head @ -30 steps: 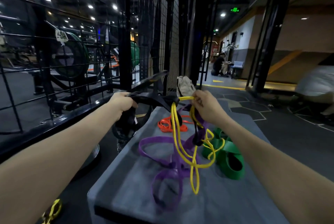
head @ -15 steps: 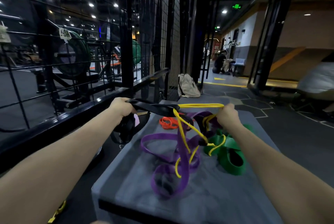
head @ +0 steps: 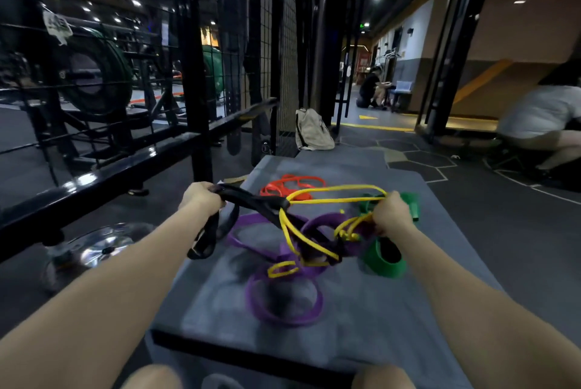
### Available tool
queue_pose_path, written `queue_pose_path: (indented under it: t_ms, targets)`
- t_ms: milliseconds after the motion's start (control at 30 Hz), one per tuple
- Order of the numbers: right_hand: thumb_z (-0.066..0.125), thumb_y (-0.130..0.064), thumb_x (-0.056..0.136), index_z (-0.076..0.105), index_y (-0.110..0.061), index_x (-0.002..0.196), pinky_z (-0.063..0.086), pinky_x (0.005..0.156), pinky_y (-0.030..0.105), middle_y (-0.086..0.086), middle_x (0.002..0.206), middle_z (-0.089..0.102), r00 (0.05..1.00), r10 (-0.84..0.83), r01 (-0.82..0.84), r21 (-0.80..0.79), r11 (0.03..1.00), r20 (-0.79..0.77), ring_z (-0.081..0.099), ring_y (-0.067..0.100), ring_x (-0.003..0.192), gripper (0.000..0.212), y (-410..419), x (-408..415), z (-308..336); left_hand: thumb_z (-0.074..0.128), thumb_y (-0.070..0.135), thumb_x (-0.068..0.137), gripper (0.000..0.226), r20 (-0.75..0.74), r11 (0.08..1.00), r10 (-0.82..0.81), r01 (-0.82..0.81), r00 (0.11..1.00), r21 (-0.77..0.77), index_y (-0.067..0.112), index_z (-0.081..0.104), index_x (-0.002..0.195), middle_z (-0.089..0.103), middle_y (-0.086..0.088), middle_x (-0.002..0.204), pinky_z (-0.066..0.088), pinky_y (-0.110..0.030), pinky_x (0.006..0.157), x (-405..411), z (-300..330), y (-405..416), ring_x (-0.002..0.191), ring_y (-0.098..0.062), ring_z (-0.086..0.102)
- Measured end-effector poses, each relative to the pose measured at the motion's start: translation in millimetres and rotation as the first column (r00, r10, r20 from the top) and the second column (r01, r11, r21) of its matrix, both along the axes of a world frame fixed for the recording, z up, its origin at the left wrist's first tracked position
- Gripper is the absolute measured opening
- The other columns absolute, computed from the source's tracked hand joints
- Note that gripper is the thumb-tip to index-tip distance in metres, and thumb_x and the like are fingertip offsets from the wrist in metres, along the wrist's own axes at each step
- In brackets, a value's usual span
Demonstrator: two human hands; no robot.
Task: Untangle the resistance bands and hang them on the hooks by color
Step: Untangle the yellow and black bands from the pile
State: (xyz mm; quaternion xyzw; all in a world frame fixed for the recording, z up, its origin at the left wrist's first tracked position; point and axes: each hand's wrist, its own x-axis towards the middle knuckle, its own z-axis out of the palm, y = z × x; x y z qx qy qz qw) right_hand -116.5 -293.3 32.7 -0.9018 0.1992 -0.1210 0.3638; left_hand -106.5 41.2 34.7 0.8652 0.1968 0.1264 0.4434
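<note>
Left hand (head: 201,198) grips black band (head: 251,200); yellow band (head: 333,192) now stretched wider.

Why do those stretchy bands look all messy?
They are tangled. The yellow band is threaded through the black band and knotted over the purple band on the grey platform. The left hand grips black, the right hand grips yellow.

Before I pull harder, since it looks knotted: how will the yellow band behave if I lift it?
The yellow band is thin and probably floppy and light. It threads through the black band and purple band, so it will likely drag them along.
</note>
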Motion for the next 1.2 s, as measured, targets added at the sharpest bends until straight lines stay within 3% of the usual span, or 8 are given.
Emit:
queue_pose_path:
  t_ms: [100, 233, 400, 500, 667, 833, 1033, 1200]
  targets:
    - [0.042, -0.011, 0.092, 0.05, -0.004, 0.092, 0.049, 0.082, 0.043, 0.03, 0.105, 0.061, 0.983, 0.182, -0.182, -0.057, 0.982, -0.002, 0.06, 0.044, 0.097, 0.011, 7, -3, -10, 0.055, 0.023, 0.086, 0.012, -0.087, 0.973, -0.062, 0.08, 0.994, 0.216, 0.022, 0.067, 0.088, 0.067, -0.012, 0.094, 0.051, -0.035, 0.083, -2, -23, -1, 0.09, -0.032, 0.062]
    - [0.043, -0.014, 0.096, 0.038, -0.017, 0.065, 0.037, 0.066, 0.032, 0.004, 0.062, 0.046, 0.927, 0.374, -0.375, -0.085, 0.923, -0.02, 0.05, 0.027, 0.076, 0.031, 4, -10, -15, 0.059, 0.024, 0.08, 0.023, -0.325, 0.819, -0.085, 0.252, 0.942, 0.515, 0.03, 0.063, 0.102, 0.064, -0.009, 0.113, 0.046, -0.036, 0.091, -11, -46, 5, 0.108, -0.03, 0.058]
    - [0.045, -0.016, 0.097, 0.043, -0.011, 0.073, 0.026, 0.061, 0.027, 0.012, 0.077, 0.05, 0.88, 0.474, -0.469, -0.165, 0.868, -0.008, 0.046, 0.022, 0.077, 0.024, 3, -12, -19, 0.088, 0.031, 0.052, 0.076, -0.649, 0.607, -0.24, 0.634, 0.722, 0.48, 0.019, 0.053, 0.119, 0.059, -0.001, 0.119, 0.045, -0.036, 0.097, -14, -39, -5, 0.111, -0.023, 0.057]
    - [0.044, -0.016, 0.097, 0.044, -0.011, 0.077, 0.031, 0.064, 0.027, 0.011, 0.076, 0.05, 0.853, 0.521, -0.515, -0.169, 0.841, -0.007, 0.048, 0.022, 0.076, 0.021, 5, -14, -22, 0.082, 0.027, 0.068, 0.083, -0.628, 0.634, -0.427, 0.71, 0.651, 0.305, 0.013, 0.04, 0.138, 0.045, -0.001, 0.137, 0.036, -0.025, 0.105, -14, -29, -29, 0.126, -0.019, 0.045]
    - [0.043, -0.015, 0.098, 0.04, -0.018, 0.074, 0.04, 0.061, 0.031, 0.006, 0.063, 0.049, 0.823, 0.567, -0.565, -0.152, 0.811, -0.029, 0.051, 0.024, 0.062, 0.024, 2, -19, -31, 0.053, 0.005, 0.09, 0.047, -0.351, 0.687, -0.531, 0.634, 0.771, 0.354, 0.006, 0.043, 0.136, 0.046, -0.009, 0.142, 0.034, -0.025, 0.105, 6, -43, -74, 0.129, -0.022, 0.045]
    - [0.047, -0.014, 0.096, 0.044, -0.023, 0.073, 0.039, 0.064, 0.028, 0.003, 0.07, 0.052, 0.765, 0.633, -0.644, -0.162, 0.747, -0.12, 0.051, 0.023, 0.068, 0.024, -8, -20, -46, 0.044, 0.009, 0.095, 0.049, -0.455, 0.652, -0.498, 0.665, 0.738, 0.365, 0.009, 0.033, 0.142, 0.036, -0.011, 0.149, 0.029, -0.027, 0.108, 15, -76, -98, 0.135, -0.025, 0.037]
    - [0.051, -0.003, 0.083, 0.046, -0.019, 0.066, 0.04, 0.059, 0.018, -0.004, 0.066, 0.054, 0.698, 0.663, -0.707, -0.113, 0.698, -0.27, 0.056, 0.02, 0.073, 0.024, -14, -20, -71, 0.064, 0.026, 0.088, 0.049, -0.575, 0.657, -0.476, 0.704, 0.665, 0.27, 0.007, 0.047, 0.13, 0.05, -0.009, 0.127, 0.039, -0.028, 0.094, 26, -92, -98, 0.118, -0.026, 0.05]
    - [0.043, 0.007, 0.078, 0.055, 0.0, 0.08, 0.05, 0.054, 0.021, -0.002, 0.061, 0.058, 0.7, 0.674, -0.696, -0.014, 0.718, -0.235, 0.06, 0.017, 0.056, 0.014, -10, -18, -73, 0.066, 0.039, 0.084, 0.033, -0.46, 0.674, -0.552, 0.697, 0.695, 0.244, 0.014, 0.054, 0.067, 0.049, -0.004, 0.07, 0.031, -0.027, 0.061, 35, -71, -84, 0.067, -0.016, 0.044]
